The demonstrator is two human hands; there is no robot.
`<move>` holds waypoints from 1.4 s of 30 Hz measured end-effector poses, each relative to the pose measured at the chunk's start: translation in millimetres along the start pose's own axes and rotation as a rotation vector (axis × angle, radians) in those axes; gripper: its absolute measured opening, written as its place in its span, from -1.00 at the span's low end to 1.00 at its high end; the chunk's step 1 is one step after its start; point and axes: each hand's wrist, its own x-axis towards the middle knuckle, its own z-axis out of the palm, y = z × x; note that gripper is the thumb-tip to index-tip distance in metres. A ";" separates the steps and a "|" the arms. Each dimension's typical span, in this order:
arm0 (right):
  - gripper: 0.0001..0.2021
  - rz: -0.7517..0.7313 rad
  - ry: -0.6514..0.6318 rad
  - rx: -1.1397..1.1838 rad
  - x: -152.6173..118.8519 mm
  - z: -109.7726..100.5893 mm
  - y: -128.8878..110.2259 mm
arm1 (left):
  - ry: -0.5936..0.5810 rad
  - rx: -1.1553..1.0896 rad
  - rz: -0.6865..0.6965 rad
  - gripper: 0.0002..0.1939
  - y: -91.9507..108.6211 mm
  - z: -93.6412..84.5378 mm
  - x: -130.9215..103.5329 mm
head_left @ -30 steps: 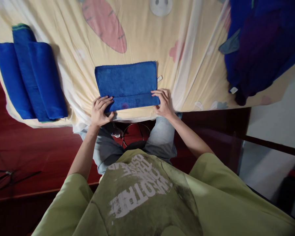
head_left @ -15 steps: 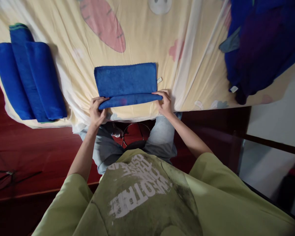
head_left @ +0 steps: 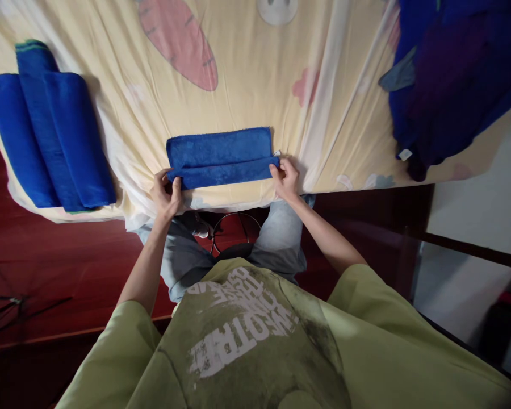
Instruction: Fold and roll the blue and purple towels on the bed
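A blue towel (head_left: 221,149) lies on the patterned cream sheet (head_left: 242,68) near the bed's front edge, its near side folded over in a long strip. My left hand (head_left: 166,193) pinches the left end of that strip between thumb and fingers. At the strip's right end my right hand (head_left: 286,177) grips the cloth, thumb on top. Part of a small white tag (head_left: 277,153) sticks out by the right hand. The fingertips under the cloth are hidden.
Several rolled blue towels (head_left: 70,142) lie side by side at the left edge of the bed. A heap of dark blue cloth (head_left: 451,85) lies at the right. Below the edge are my legs, a round-framed stool (head_left: 234,227) and dark red floor (head_left: 68,255).
The towel's near strip has been turned over once more away from me, so the flat part behind it is narrower. Its far edge has moved nearer. Both hands keep hold of the ends.
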 end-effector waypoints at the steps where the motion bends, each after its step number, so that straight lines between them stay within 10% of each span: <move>1: -0.50 0.007 0.003 0.016 0.4 0.5 -0.8 | 0.002 -0.003 0.004 -0.39 1.2 0.0 0.1; 42: -0.56 0.008 0.089 0.023 -3.5 6.9 8.4 | 0.014 0.058 0.053 -0.47 -2.7 4.5 -7.6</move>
